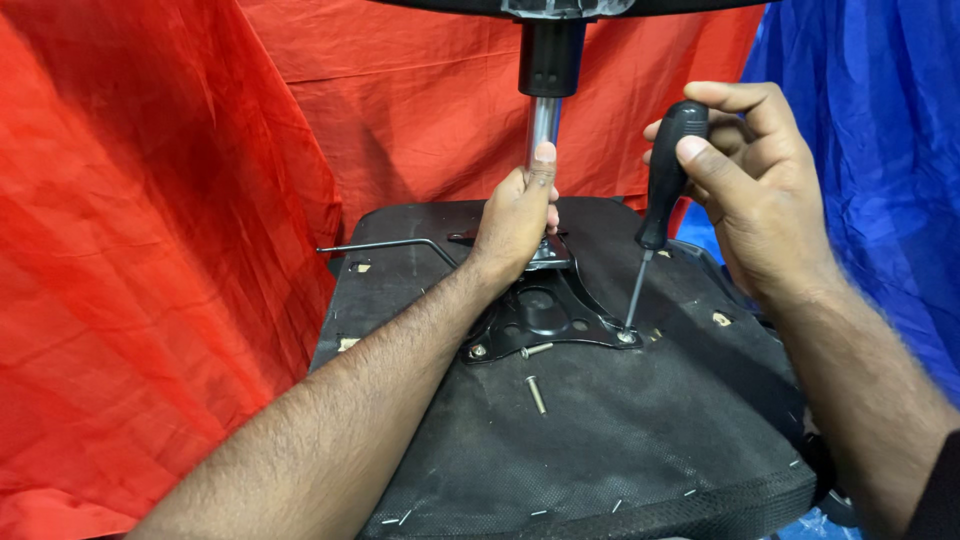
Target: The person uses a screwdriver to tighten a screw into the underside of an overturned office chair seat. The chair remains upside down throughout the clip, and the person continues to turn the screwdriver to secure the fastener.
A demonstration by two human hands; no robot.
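An upturned chair seat (620,440) with a black fabric underside lies before me. A black metal mounting plate (545,315) is fixed at its middle, and a shiny gas cylinder (543,125) rises from it. My left hand (515,220) grips the cylinder near its base. My right hand (750,170) holds a black-handled screwdriver (665,170), its tip set on a screw at the plate's right corner (627,335). Two loose bolts lie on the fabric: one (536,394) below the plate, one (537,350) at the plate's edge.
A thin black lever (385,244) sticks out to the left of the plate. Red cloth (150,250) hangs at the left and back, blue cloth (880,180) at the right. The chair's dark base (560,8) is at the top edge.
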